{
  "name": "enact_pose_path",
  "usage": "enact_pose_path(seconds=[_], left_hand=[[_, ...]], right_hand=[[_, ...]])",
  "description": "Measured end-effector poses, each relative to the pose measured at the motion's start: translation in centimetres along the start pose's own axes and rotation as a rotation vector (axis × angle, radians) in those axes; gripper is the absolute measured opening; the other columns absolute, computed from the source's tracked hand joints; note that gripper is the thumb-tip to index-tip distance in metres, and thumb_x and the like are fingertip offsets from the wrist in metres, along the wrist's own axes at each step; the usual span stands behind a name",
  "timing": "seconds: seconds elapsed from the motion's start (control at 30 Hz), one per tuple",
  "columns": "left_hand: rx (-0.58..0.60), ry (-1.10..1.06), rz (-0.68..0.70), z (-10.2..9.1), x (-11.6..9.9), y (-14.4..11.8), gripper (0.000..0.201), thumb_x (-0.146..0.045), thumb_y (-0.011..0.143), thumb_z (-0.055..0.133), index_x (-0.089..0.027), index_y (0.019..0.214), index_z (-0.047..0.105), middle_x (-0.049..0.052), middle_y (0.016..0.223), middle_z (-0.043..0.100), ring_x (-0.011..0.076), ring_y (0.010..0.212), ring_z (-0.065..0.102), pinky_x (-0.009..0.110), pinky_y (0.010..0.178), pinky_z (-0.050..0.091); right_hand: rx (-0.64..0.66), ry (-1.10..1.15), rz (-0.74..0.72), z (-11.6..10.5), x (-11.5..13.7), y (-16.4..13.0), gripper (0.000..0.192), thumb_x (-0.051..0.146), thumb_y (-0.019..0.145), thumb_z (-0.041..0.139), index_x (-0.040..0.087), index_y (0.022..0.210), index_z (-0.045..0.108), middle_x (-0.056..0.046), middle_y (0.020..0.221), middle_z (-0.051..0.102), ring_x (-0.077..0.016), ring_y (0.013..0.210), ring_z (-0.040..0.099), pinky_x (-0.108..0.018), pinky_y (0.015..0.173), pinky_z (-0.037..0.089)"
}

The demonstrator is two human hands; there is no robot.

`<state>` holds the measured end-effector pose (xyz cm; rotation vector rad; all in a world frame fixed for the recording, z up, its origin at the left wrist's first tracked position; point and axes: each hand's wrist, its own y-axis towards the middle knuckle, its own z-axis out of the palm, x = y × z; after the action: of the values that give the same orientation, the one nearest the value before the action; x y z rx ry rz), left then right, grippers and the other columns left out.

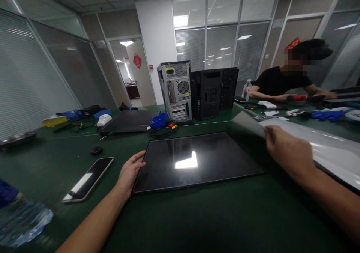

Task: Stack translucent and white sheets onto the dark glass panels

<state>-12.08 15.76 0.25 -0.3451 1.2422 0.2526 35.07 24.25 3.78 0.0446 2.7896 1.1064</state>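
Observation:
A flat black display panel (202, 159) lies on the green table, its glossy face up and reflecting a ceiling light. At its left edge is my left hand (131, 172), with fingertips over the rim and the thumb side hidden beneath or behind it. To the right of the panel, my right hand (289, 151) is raised and closed. Between its thumb and fingers it pinches the corner of a thin, greyish translucent sheet (247, 124), which tilts up clear of the panel. Below my right wrist and beyond it lies a large white glossy sheet (332, 140).
Computer cases (176, 91) stand at the back. A phone (88, 179), a black round object (96, 151) and a plastic bottle (25, 219) are at left. Behind the panel lie a dark flat panel (131, 121) and a blue-plugged cable (158, 121). A co-worker (284, 82) sits at right.

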Motion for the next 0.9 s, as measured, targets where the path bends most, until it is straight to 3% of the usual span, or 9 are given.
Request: enact_pose_path(seconds=[0.17, 0.3, 0.4, 0.47, 0.53, 0.6, 0.67, 0.8, 0.9], left_hand=[[0.004, -0.017, -0.007, -0.2, 0.2, 0.1, 0.063, 0.002, 0.07, 0.058, -0.015, 0.13, 0.052, 0.016, 0.111, 0.07, 0.0272, 0.087, 0.072, 0.04, 0.074, 0.06], [-0.002, -0.024, -0.012, -0.1, 0.1, 0.1, 0.063, 0.001, 0.069, 0.059, -0.016, 0.129, 0.053, 0.015, 0.112, 0.07, 0.0271, 0.088, 0.072, 0.039, 0.074, 0.06], [0.005, -0.017, -0.007, 0.1, 0.0, -0.1, 0.062, 0.002, 0.069, 0.058, -0.016, 0.128, 0.054, 0.015, 0.113, 0.07, 0.0272, 0.087, 0.072, 0.039, 0.073, 0.061], [-0.002, -0.014, -0.006, 0.3, -0.1, -0.2, 0.062, 0.002, 0.069, 0.058, -0.016, 0.128, 0.055, 0.015, 0.114, 0.069, 0.0272, 0.087, 0.073, 0.039, 0.072, 0.061], [-0.019, -0.012, -0.009, 0.5, -0.2, -0.3, 0.062, 0.002, 0.068, 0.058, -0.016, 0.127, 0.056, 0.015, 0.114, 0.069, 0.0268, 0.086, 0.073, 0.038, 0.071, 0.061], [-0.038, -0.007, -0.015, 0.6, -0.3, -0.3, 0.062, 0.002, 0.067, 0.058, -0.016, 0.126, 0.057, 0.015, 0.114, 0.069, 0.0265, 0.086, 0.073, 0.037, 0.071, 0.061], [-0.043, 0.0, -0.015, 0.5, -0.2, -0.3, 0.062, 0.002, 0.067, 0.059, -0.016, 0.126, 0.058, 0.015, 0.114, 0.069, 0.0263, 0.085, 0.073, 0.037, 0.07, 0.061], [-0.017, 0.023, -0.005, 0.2, 0.0, -0.1, 0.062, 0.002, 0.067, 0.06, -0.018, 0.126, 0.058, 0.014, 0.115, 0.069, 0.0254, 0.079, 0.073, 0.036, 0.063, 0.061], [-0.057, 0.082, -0.003, 0.2, 0.0, 0.0, 0.064, 0.004, 0.066, 0.061, -0.019, 0.125, 0.058, 0.014, 0.115, 0.069, 0.0246, 0.074, 0.073, 0.032, 0.055, 0.059]], right_hand=[[0.246, 0.432, -0.454, -1.0, 6.7, -3.1, 0.044, 0.044, 0.098, 0.03, 0.024, 0.123, 0.061, -0.008, 0.104, 0.069, -0.0202, 0.079, 0.066, -0.033, 0.067, 0.048], [0.43, 0.709, -0.778, -1.4, 8.3, -4.3, 0.042, 0.046, 0.097, 0.035, 0.03, 0.127, 0.06, -0.003, 0.121, 0.064, -0.0191, 0.104, 0.062, -0.035, 0.089, 0.049], [0.332, 0.554, -0.587, -1.2, 7.6, -3.9, 0.05, 0.052, 0.096, 0.031, 0.025, 0.125, 0.061, -0.008, 0.122, 0.063, -0.0252, 0.109, 0.06, -0.042, 0.091, 0.047], [0.297, 0.334, -0.359, -0.8, 7.0, -3.5, 0.059, 0.058, 0.093, 0.028, 0.018, 0.117, 0.064, -0.017, 0.108, 0.067, -0.0311, 0.095, 0.063, -0.049, 0.08, 0.048], [0.353, 0.175, -0.248, -0.4, 6.7, -3.3, 0.064, 0.061, 0.091, 0.026, 0.014, 0.104, 0.067, -0.021, 0.091, 0.067, -0.0319, 0.078, 0.064, -0.049, 0.069, 0.048], [0.42, 0.16, -0.284, -0.1, 6.8, -3.4, 0.063, 0.061, 0.091, 0.025, 0.014, 0.092, 0.067, -0.02, 0.084, 0.066, -0.0301, 0.074, 0.063, -0.049, 0.068, 0.047], [0.446, 0.275, -0.399, -0.1, 7.3, -3.7, 0.06, 0.06, 0.092, 0.027, 0.016, 0.092, 0.068, -0.017, 0.092, 0.067, -0.0292, 0.085, 0.063, -0.049, 0.077, 0.047], [0.516, 0.61, -0.592, -0.4, 8.1, -4.1, 0.053, 0.057, 0.094, 0.033, 0.024, 0.124, 0.062, -0.007, 0.126, 0.061, -0.0241, 0.115, 0.055, -0.045, 0.099, 0.043], [0.536, 0.677, -0.663, -0.4, 8.0, -4.0, 0.05, 0.053, 0.095, 0.034, 0.028, 0.132, 0.056, -0.002, 0.137, 0.053, -0.0211, 0.126, 0.048, -0.043, 0.107, 0.038]])
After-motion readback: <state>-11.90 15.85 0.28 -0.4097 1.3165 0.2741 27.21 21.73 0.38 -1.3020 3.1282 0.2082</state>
